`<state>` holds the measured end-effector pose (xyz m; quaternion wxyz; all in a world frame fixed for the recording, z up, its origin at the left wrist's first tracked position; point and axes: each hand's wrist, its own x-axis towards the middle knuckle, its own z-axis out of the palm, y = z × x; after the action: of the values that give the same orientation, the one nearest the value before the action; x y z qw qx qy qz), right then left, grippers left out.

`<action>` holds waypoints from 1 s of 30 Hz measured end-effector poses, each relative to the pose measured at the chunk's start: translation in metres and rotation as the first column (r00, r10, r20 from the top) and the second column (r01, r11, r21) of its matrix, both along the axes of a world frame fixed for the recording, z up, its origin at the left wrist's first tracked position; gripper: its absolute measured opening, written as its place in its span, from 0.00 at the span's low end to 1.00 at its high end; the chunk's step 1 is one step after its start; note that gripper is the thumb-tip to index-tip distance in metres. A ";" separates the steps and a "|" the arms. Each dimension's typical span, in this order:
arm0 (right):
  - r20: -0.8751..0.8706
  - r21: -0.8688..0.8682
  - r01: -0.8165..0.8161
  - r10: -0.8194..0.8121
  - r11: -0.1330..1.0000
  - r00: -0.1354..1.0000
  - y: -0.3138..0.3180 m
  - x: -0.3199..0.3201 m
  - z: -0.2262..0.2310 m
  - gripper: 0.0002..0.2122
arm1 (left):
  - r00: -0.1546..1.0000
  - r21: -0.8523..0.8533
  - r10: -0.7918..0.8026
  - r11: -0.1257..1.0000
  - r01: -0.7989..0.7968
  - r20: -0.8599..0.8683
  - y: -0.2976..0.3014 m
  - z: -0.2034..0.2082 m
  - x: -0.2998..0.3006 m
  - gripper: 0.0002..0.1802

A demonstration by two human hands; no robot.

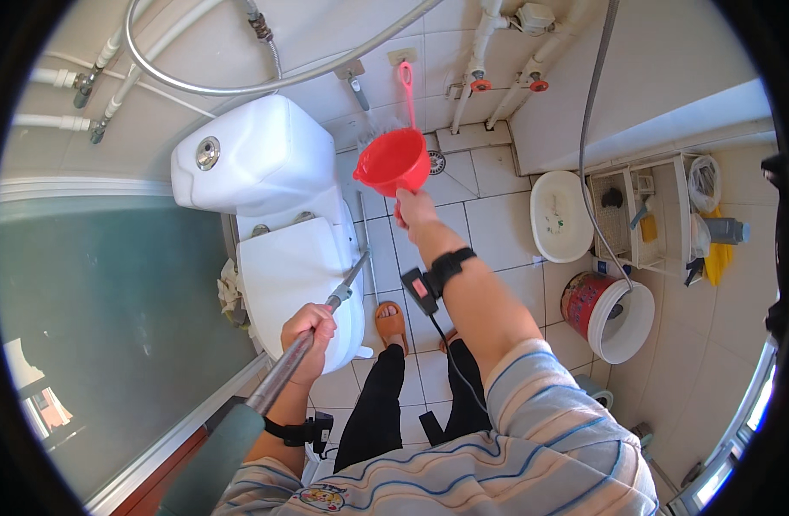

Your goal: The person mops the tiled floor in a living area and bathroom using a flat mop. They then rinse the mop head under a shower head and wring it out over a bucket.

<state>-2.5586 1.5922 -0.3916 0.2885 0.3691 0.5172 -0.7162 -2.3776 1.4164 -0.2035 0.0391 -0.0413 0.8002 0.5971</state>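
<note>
My right hand (414, 213) grips the handle of a red plastic dipper (394, 161), held out at arm's length above the tiled floor. Whatever is inside the dipper cannot be made out. My left hand (307, 337) is wrapped round the metal pole (283, 371) of a long-handled floor tool with a grey-green grip (214, 460). The pole slants over the edge of the white toilet (291, 258), whose lid is down. Its far end meets a thin, narrow head (373, 273) near the floor beside the toilet.
Brushes with a grey handle (358, 95) and a pink handle (407, 86) hang on the far wall. A floor drain (436, 162) lies behind the dipper. At right are a white basin (545, 245), a bucket (639, 331), a rack (661, 206) and a dangling grey hose (586, 112).
</note>
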 end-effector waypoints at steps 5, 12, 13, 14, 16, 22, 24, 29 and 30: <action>-0.004 -0.082 0.089 -0.089 0.993 0.996 0.018 -0.005 0.005 0.08 | 1.000 0.089 0.020 0.996 -0.018 -0.022 0.001 -0.005 -0.003 0.15; 0.021 -0.124 0.175 -0.173 0.977 0.985 0.114 0.112 0.004 0.12 | 0.993 0.103 0.099 0.990 -0.092 -0.061 0.016 -0.010 -0.011 0.17; 0.047 -0.097 0.186 -0.183 0.978 0.982 0.124 0.134 0.001 0.12 | 0.990 0.121 0.120 0.986 -0.111 -0.071 0.019 -0.011 -0.013 0.17; 0.070 -0.070 0.197 -0.192 0.978 0.979 0.138 0.149 0.001 0.12 | 0.986 0.140 0.141 0.982 -0.129 -0.084 0.023 -0.012 -0.015 0.17; 0.162 0.011 0.219 -0.218 0.976 0.963 0.156 0.181 -0.004 0.11 | 0.975 0.129 0.176 0.979 -0.159 -0.134 0.032 -0.013 -0.020 0.19; 0.309 0.162 0.194 -0.236 0.968 0.921 0.177 0.209 -0.040 0.09 | 0.913 0.113 0.311 0.950 -0.291 -0.265 0.062 -0.014 -0.044 0.17; 0.300 0.217 0.131 -0.194 0.967 0.934 0.173 0.194 -0.057 0.09 | 0.893 0.147 0.339 0.940 -0.308 -0.296 0.069 -0.022 -0.063 0.17; -0.014 0.720 -0.164 0.250 0.675 0.968 0.155 0.135 -0.073 0.21 | 0.809 0.146 0.466 0.884 -0.444 -0.359 0.083 -0.054 -0.131 0.16; 0.105 0.691 -0.264 0.268 0.673 0.958 0.155 0.123 -0.068 0.25 | 0.801 0.118 0.473 0.878 -0.464 -0.366 0.085 -0.058 -0.144 0.17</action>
<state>-2.4355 1.7471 -0.4591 0.2274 0.3693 0.7979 -0.4187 -2.5220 1.5012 -0.2617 -0.2666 -0.1193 0.7502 0.5933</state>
